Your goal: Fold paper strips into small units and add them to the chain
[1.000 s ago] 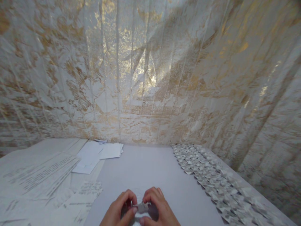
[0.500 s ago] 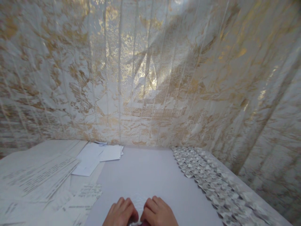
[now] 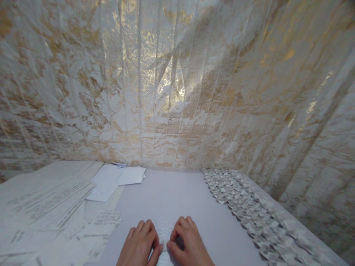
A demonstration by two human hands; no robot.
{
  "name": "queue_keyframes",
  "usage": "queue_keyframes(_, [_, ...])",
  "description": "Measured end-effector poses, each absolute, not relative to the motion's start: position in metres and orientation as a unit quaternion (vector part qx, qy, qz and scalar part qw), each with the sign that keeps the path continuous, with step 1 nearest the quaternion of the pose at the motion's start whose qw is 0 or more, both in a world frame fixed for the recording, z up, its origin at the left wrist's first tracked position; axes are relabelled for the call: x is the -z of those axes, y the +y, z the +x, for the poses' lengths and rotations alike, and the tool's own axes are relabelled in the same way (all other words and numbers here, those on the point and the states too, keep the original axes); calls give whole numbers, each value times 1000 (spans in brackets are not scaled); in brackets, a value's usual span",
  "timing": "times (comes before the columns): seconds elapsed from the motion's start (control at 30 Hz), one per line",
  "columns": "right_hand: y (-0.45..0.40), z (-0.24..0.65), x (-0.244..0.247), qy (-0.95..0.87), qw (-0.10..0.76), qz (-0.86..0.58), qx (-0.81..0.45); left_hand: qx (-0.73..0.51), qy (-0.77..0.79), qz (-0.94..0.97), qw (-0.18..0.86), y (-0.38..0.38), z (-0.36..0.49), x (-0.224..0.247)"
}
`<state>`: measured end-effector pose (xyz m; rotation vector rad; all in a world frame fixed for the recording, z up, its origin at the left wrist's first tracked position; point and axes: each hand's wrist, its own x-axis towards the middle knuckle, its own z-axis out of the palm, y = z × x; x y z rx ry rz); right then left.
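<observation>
At the bottom middle my left hand [image 3: 140, 242] is bent over the table with thumb and fingers drawn together. My right hand [image 3: 190, 242] faces it, its thumb and fingertips curled into a pinch. A small pale piece of paper [image 3: 164, 245] shows in the narrow gap between the two sets of fingertips; its shape is hard to make out. Both hands are low over the smooth white tabletop [image 3: 177, 195]. Along the right side runs a long patch of small folded paper pieces [image 3: 241, 203], set close together in rows.
On the left, printed paper sheets [image 3: 58, 203] overlap loosely, with more printed scraps [image 3: 97, 229] nearer me. Blank white paper slips [image 3: 131, 175] lie at the back left. A white and gold patterned curtain [image 3: 177, 140] hangs right behind the table.
My hands have moved a little up in the view and their thumbs now show. A dark reddish patch below the fingers is out of sight. The view has tilted slightly down.
</observation>
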<state>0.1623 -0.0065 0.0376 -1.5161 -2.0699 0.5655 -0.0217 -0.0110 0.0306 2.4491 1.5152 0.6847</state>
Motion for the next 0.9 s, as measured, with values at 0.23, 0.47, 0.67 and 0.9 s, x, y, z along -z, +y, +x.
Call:
queue_keyframes(0.23, [-10,161,-46,-760,255,-553,-227,-240,505,819,128,-12,-22,-35])
queue_keyframes(0.47, [-8,168,-40,-784,260,-508,-243,-242,504,812,167,-12,-23,-38])
queue_keyframes(0.67, [-5,167,-22,-855,236,-439,-142,-242,501,811,182,-13,-26,-41])
queue_keyframes(0.9, [-1,166,-8,-882,233,-410,7,-250,501,801,211,-10,-26,-43])
